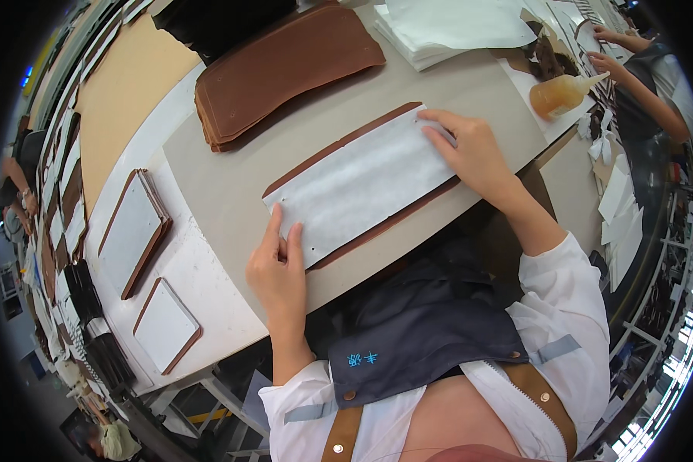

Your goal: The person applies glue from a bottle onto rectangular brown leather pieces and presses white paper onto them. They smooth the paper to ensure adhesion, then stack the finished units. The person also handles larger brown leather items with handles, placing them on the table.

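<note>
**Sheet point(362, 189) laid over leather point(339, 145), two hands on it**

We have the sheet at the dial's centre, on a grey board point(215, 189), slanting from 8 o'clock up to 2 o'clock. The leather beneath shows as brown strips along both long edges.

Our left hand point(279, 266), at 7 o'clock, is partly open: index finger and thumb rest a little apart on the sheet's near end, the other fingers curled, nothing gripped. Our right hand point(470, 150), at 2 o'clock, is open wider, thumb and index finger spread on the far end, also without a grip.

Around us, we see a brown stack point(285, 77) at 11 o'clock, white sheets point(458, 31) at 1, and an amber bottle point(556, 96) at 2, its nozzle pointing outward. A white-topped bundle point(131, 235) lies at 9 and a smaller pad point(164, 327) at 8.
</note>
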`<state>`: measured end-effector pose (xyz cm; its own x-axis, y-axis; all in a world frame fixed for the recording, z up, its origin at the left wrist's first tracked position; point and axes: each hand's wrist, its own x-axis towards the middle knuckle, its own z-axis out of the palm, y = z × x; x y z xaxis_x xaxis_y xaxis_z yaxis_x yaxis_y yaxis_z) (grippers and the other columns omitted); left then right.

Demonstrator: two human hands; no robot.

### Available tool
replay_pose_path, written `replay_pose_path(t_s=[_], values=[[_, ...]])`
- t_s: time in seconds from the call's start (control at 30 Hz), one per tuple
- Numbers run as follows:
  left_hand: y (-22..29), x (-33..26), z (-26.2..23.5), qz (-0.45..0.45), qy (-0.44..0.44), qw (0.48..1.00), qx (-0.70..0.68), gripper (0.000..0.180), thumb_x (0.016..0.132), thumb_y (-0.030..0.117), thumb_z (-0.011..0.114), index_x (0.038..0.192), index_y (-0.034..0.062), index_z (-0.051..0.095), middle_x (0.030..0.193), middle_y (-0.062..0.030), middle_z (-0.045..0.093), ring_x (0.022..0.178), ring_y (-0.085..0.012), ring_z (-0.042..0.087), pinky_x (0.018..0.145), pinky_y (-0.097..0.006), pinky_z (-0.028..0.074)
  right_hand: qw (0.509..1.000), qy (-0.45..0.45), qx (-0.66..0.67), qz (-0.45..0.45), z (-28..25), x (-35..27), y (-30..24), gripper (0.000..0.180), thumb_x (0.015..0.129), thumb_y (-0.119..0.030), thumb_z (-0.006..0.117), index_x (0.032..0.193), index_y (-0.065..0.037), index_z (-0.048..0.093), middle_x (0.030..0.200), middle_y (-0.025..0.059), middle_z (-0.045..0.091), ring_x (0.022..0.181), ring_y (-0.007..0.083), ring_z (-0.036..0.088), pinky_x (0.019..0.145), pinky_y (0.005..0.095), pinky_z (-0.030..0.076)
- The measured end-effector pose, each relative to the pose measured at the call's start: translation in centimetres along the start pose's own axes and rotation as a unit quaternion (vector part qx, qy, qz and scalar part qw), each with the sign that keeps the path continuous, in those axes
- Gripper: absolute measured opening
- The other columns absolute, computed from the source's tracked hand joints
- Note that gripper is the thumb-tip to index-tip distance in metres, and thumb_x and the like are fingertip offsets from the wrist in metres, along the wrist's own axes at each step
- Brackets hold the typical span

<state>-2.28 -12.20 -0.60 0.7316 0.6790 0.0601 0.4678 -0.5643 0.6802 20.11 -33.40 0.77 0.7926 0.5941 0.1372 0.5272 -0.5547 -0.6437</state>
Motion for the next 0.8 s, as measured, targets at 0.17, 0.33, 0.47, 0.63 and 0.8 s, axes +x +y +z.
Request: replay_pose_path(t_s=[0.17,0.33,0.47,0.63,0.8], values=[[-0.1,0.1,0.0,0.004,0.002,1.000,0.009,0.037,0.088,0.012,0.073,0.125,0.0058,0.069,0.054,-0.0040,0.041,0.050,-0.0140,0.038,0.051,-0.031,0.034,1.000,0.011,0.003,-0.012,0.2,0.0,0.3,0.025,0.092,-0.013,0.065,0.113,0.000,0.069,0.093,0.0201,0.071,0.073,0.0312,0.065,0.071,0.0369,0.052],[-0.2,-0.1,0.1,0.009,0.009,1.000,0.012,0.038,0.088,0.012,0.073,0.125,0.0063,0.069,0.053,-0.0037,0.041,0.049,-0.0137,0.038,0.050,-0.031,0.034,0.999,0.024,-0.002,-0.030,0.4,0.0,0.5,0.024,0.092,-0.015,0.065,0.110,0.000,0.069,0.092,0.0208,0.071,0.078,0.0364,0.068,0.073,0.0405,0.053],[-0.2,-0.1,0.1,0.010,0.007,1.000,0.021,0.038,0.089,0.013,0.073,0.126,0.0067,0.069,0.053,-0.0038,0.041,0.049,-0.0137,0.038,0.050,-0.031,0.034,0.999,0.017,-0.015,-0.041,0.4,0.1,0.9,0.027,0.091,-0.014,0.068,0.114,-0.001,0.069,0.089,0.0197,0.070,0.069,0.0299,0.063,0.069,0.0364,0.051],[-0.2,0.0,-0.1,0.015,0.000,0.999,0.028,0.039,0.089,0.014,0.073,0.127,0.0068,0.068,0.054,-0.0038,0.042,0.049,-0.0135,0.039,0.051,-0.030,0.035,0.997,-0.017,-0.060,-0.044,-0.4,0.3,0.9,0.030,0.089,-0.015,0.070,0.118,-0.005,0.069,0.071,0.0159,0.059,0.059,0.0264,0.054,0.062,0.0353,0.047],[0.0,-0.1,-0.3,-0.005,-0.013,1.000,0.022,0.039,0.090,0.016,0.072,0.129,0.0073,0.067,0.056,-0.0009,0.038,0.051,-0.0109,0.035,0.051,-0.028,0.032,0.994,-0.072,-0.068,-0.049,-1.6,0.7,1.1,0.036,0.086,-0.015,0.072,0.122,-0.011,0.069,0.063,0.0125,0.052,0.055,0.0253,0.049,0.059,0.0343,0.044]])
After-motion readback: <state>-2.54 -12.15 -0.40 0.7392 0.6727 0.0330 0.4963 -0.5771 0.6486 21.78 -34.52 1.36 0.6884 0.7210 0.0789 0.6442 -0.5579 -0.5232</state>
